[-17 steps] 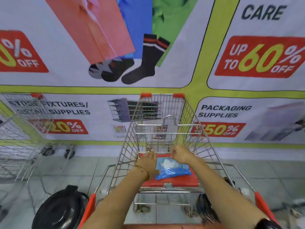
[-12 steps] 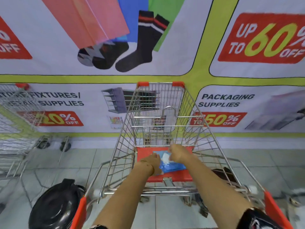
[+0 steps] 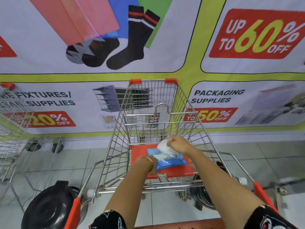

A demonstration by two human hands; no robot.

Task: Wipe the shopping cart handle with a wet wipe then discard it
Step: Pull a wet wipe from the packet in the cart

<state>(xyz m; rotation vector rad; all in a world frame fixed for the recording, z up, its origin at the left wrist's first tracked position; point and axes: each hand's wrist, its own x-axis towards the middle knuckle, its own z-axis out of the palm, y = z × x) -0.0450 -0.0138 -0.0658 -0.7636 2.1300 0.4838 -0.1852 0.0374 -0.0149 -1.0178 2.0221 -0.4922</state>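
Filling the middle, a wire shopping cart (image 3: 153, 123) carries a red seat flap (image 3: 179, 171); on the flap's centre lies a blue wipes pack (image 3: 171, 161); left hand (image 3: 152, 164) presses its near-left edge; right hand (image 3: 177, 143) pinches a white wet wipe (image 3: 162, 147) above its far edge.

Both my arms reach forward, bare below black printed sleeves. My left hand (image 3: 152, 164) is bent down at the wrist, a gold bangle around it. My right hand (image 3: 177, 144) is raised higher, fingers pinched closed.
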